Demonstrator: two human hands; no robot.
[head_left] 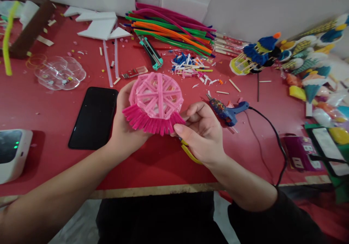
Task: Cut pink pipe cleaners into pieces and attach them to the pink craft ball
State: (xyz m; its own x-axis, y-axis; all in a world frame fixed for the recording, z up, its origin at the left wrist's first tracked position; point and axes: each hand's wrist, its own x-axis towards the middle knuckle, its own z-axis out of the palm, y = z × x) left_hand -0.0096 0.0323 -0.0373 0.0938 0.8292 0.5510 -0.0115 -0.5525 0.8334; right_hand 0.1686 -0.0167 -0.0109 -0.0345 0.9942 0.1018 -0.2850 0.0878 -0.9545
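Note:
A round pink pipe-cleaner craft (159, 96) with crossing spokes is held up above the red table. Short magenta pipe-cleaner pieces (149, 120) fan out along its lower edge. My left hand (128, 131) is wrapped round its left side and underside, with the fingers mostly hidden behind it. At the right end of the fringe, my right hand (203, 131) pinches the outermost magenta piece between thumb and fingers. Partly hidden below my right hand are yellow-handled scissors (191, 155) on the table.
A blue glue gun (227, 111) with a black cord lies to the right. Behind are a utility knife (151, 53), cut scraps (191, 64) and a bundle of coloured pipe cleaners (171, 29). A black phone (92, 118) and a clear tray (60, 74) lie left.

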